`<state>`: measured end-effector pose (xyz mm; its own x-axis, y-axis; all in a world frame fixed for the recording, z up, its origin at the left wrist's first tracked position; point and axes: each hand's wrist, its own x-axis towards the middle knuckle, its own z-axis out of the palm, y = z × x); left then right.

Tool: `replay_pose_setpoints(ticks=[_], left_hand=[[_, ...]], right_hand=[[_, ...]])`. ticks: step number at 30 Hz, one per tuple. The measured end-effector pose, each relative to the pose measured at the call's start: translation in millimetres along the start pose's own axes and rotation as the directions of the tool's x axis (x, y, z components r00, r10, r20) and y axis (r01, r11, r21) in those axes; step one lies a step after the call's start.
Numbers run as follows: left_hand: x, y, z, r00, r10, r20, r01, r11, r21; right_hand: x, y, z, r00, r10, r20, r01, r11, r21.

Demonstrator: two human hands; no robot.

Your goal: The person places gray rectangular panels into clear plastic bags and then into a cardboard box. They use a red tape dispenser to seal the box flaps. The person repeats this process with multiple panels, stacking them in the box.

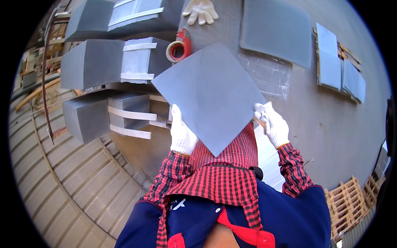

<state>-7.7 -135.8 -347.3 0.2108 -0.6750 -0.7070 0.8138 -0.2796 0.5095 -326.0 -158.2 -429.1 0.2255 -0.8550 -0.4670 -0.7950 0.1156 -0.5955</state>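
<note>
A flat grey square slab [213, 91] is held up in front of me, turned so one corner points toward my body. My left hand [182, 132], in a white knit glove, grips its lower left edge, thumb on the upper face and fingers hidden beneath. At the right corner, my gloved right hand [273, 126] has its fingers bent in against the slab. A small orange-brown bit shows under those fingers; I cannot make out what it is. Just past the slab's far left edge lies a tape roll [175, 52] with a red dispenser [186, 39].
Grey slab stacks [103, 64] with pale strips [138, 46] stand at left. A spare white glove [200, 11] lies on the grey surface at the far side, near a large dark sheet [275, 31]. Lighter panels [329, 66] rest on wood at far right; wooden pallets [345, 204] sit lower right.
</note>
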Motion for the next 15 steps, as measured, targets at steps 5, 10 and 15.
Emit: replay_pose_setpoints(ticks=[5, 10, 15], left_hand=[[-3.6, 2.0, 2.4, 0.999, 0.017, -0.042, -0.016, 0.999, 0.033], [7.3, 8.4, -6.8, 0.965, -0.261, 0.0, 0.261, 0.965, 0.024], [18.8, 13.3, -29.6, 0.906, -0.42, 0.044, 0.409, 0.899, 0.157]], right_hand=[[-61.3, 35.2, -0.4, 0.885, 0.462, -0.06, -0.442, 0.873, 0.208], [-127.2, 26.6, 29.6, 0.816, 0.508, -0.276, -0.412, 0.846, 0.338], [-258.4, 27.5, 49.2, 0.483, 0.798, -0.36, -0.611, 0.602, 0.515]])
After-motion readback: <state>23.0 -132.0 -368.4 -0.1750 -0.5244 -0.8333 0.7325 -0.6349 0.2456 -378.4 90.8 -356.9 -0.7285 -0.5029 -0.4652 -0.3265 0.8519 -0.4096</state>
